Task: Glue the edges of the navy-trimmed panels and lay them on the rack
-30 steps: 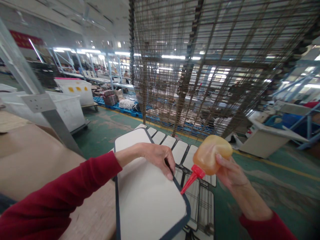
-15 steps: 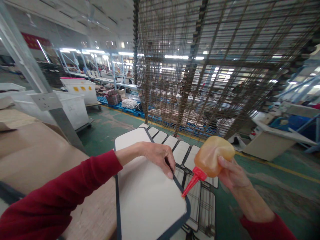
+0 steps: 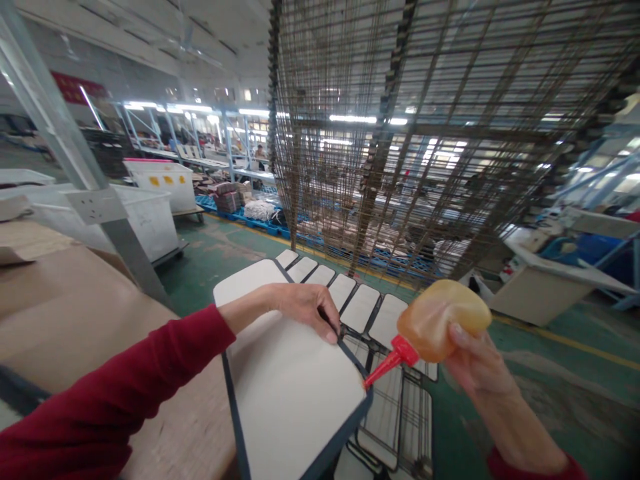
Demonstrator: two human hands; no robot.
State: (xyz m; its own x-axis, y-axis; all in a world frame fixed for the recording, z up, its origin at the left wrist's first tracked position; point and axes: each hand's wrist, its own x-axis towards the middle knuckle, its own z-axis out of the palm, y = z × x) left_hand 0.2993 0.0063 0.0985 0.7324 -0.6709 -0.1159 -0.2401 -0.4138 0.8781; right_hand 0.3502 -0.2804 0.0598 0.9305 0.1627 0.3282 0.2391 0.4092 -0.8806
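Bottle [image 3: 440,320], amber and soft-sided, sits right of centre in your right hand [image 3: 475,363], whose fingers wrap closed around its body. Its red nozzle [image 3: 385,367] slants down-left, and the tip touches the dark border of the white panel [image 3: 295,393] at lower centre. Your left hand [image 3: 305,307] lies on that panel, fingers bunched together and pressing at its right edge. The panel overhangs the worktop [image 3: 75,320] at lower left. Just beyond it, white pieces [image 3: 360,307] lie in a row below the wire rack [image 3: 425,133]. The red sign [image 3: 75,88] at upper left and the yellow marks on the white bin [image 3: 160,183] are too blurred to read.
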